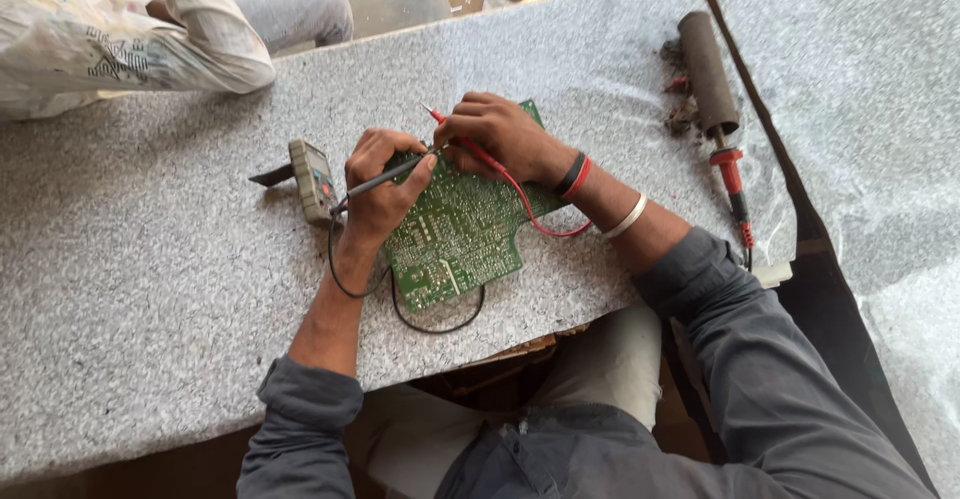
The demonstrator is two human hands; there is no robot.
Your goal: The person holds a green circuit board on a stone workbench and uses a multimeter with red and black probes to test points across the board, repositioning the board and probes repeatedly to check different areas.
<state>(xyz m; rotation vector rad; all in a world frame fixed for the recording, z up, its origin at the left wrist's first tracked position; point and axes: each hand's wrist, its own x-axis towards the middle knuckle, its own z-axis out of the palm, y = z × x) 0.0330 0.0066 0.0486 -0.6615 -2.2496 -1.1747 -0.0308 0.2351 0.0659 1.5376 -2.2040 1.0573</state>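
A green circuit board (462, 239) lies solder side up on a grey speckled slab (150, 259). My left hand (378, 184) grips a black test probe (380, 178), its tip pointing at the board's upper edge. My right hand (500, 134) holds a red test probe (437, 117) against the same area; its red lead (535, 221) loops over the board. A small grey multimeter (313, 179) sits just left of my left hand, with a black lead (430, 325) curling below the board.
A dark cylindrical soldering tool with a red handle (715, 94) lies at the slab's right side beside some debris. Another person's sleeve and knee (200, 39) are at the top left. A second speckled slab (870, 109) lies to the right.
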